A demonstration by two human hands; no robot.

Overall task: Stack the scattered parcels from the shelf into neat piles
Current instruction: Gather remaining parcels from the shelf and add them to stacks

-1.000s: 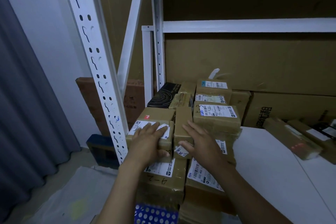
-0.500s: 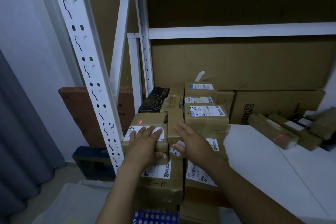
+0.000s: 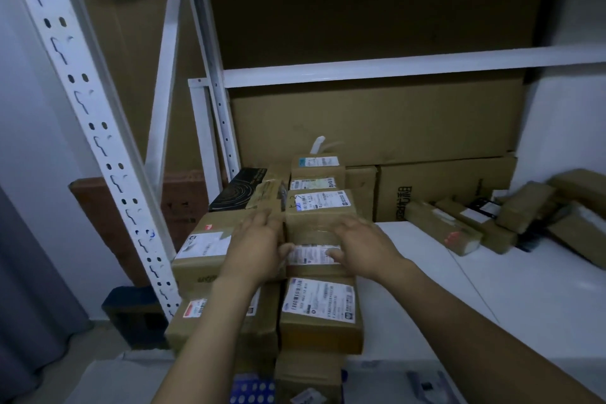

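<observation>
Dim storage corner: a white shelf board (image 3: 492, 289) is carrying a block of taped cardboard parcels at its left end, against a perforated white upright (image 3: 98, 147) that is leaning across the view. Large flat cartons (image 3: 377, 121) are standing behind the block, along the back of the rack.

Taking the small labelled parcel (image 3: 313, 256) in the middle of the block as landmark: the left hand (image 3: 255, 249) is lying on its left edge with fingers spread and the thumb touching the label, while the right hand (image 3: 364, 249) is lying on its right side, fingers loosely apart and the thumb on the label. Both hands are pressing flat rather than closing round anything (whether the parcel is being lifted cannot be told).

Just behind the landmark, a taped parcel with a white label (image 3: 319, 207) is sitting higher, and two further labelled parcels are rising behind that. Just left, a wide parcel (image 3: 206, 252) is lying against the upright; behind it, a black box with a swirl pattern (image 3: 239, 188) is resting. Just in front, a parcel bearing a large barcode label (image 3: 321, 315) is lying lower.

Well to the right of the landmark, a loose heap of scattered parcels (image 3: 492, 223) is lying on the shelf board, unstacked.
</observation>
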